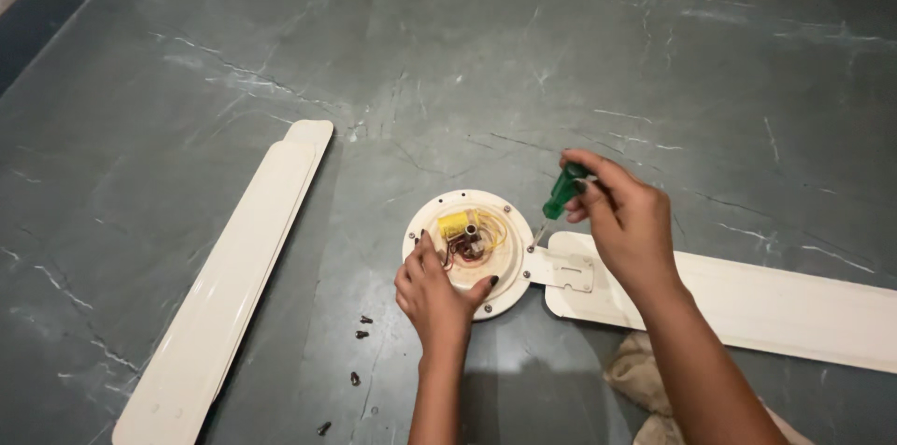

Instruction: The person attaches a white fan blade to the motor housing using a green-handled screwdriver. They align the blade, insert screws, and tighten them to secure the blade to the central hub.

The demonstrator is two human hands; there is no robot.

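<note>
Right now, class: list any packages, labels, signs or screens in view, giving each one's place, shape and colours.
None in view: only a cream fan motor hub, fan blades, a green-handled screwdriver, loose screws and a grey stone floor.

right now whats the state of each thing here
fan motor hub: lying flat on the floor, wiring exposed
attached blade: joined to hub by bracket
loose blades: detached, stacked at left
screws: out, scattered on floor
screwdriver: gripped, tip at bracket
left hand: steadying hub
right hand: holding screwdriver
</note>
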